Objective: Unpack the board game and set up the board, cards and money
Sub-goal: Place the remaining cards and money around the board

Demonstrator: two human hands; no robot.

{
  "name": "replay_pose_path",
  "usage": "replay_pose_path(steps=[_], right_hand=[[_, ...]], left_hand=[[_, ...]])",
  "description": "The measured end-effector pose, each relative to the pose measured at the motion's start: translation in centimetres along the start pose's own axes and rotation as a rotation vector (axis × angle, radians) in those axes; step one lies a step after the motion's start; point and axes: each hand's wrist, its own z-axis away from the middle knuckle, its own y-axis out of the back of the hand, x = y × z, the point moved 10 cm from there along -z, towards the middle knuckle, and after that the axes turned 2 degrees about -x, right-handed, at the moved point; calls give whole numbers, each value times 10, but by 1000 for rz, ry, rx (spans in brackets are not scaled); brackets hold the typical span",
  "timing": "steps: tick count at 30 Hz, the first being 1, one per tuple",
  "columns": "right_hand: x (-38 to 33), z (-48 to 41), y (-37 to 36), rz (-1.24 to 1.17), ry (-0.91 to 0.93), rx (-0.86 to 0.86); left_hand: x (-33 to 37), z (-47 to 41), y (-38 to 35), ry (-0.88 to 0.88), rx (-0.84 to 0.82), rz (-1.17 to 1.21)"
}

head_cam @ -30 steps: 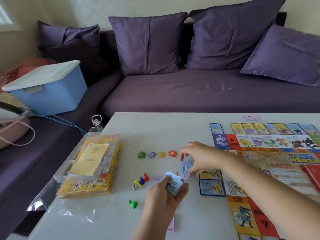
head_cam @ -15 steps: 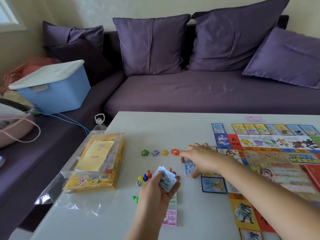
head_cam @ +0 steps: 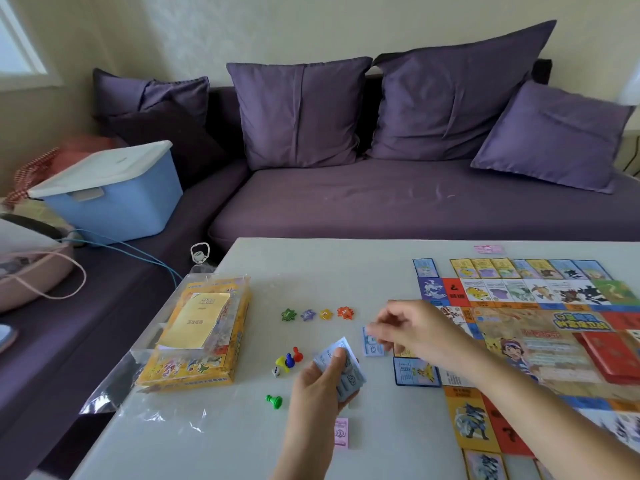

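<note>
My left hand (head_cam: 320,382) grips a fanned stack of blue play-money bills (head_cam: 341,370) above the white table (head_cam: 311,265). Hovering just over a blue bill pile (head_cam: 373,345) on the table, my right hand (head_cam: 412,329) has its fingers loosely curled and nothing visible in them. A pink bill pile (head_cam: 341,433) lies nearer to me, beside my left wrist. The game board (head_cam: 540,327) is spread out at the right, with property cards (head_cam: 526,270) lined along its far edge and a red card stack (head_cam: 613,358) on it.
The yellow game box (head_cam: 197,330) with a booklet on top sits at the left in a clear plastic wrap. Several star tokens (head_cam: 317,314), coloured pawns (head_cam: 289,360), a die (head_cam: 276,371) and a green pawn (head_cam: 273,400) lie mid-table. A purple sofa stands beyond.
My right hand has lifted off the blue bill pile and drawn back slightly. My left hand with its bills has stayed near the pawns. The camera view shifted a little.
</note>
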Motion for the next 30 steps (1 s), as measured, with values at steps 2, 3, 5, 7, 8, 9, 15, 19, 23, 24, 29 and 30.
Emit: replay_pose_path(steps=[2,3,5,7,8,9,15,19,23,24,29,30], right_hand=[[6,24,-12,-106,-50,-43],[9,33,-19,-121,-73,-61],[15,47,-28,-130,-99,-54],[20,58,-26,-133,-120,12],[23,64,-23,-145,-137,46],[25,69,-19,-169,-152,76],[32,113,24,-194,-176,158],[38,150,74,7,-197,177],[64,196,114,63,-295,167],[73,212,123,58,-327,177],[111,265,140,-11,-437,208],[118,272,139,-7,-456,205]], left_hand=[[-4,7,-5,-12,-10,-34],[-5,12,-9,-29,-17,-59],[-4,21,-20,-79,-66,-119],[-2,34,-34,-121,-112,-174],[-1,39,-38,-134,-110,-182],[-2,44,-42,-133,-105,-162],[-28,77,-63,24,-143,-112],[-50,100,-90,109,-275,-163],[-90,123,-115,248,-402,-268],[-100,132,-124,282,-439,-311],[-131,152,-146,351,-520,-461],[-136,153,-148,351,-521,-483]])
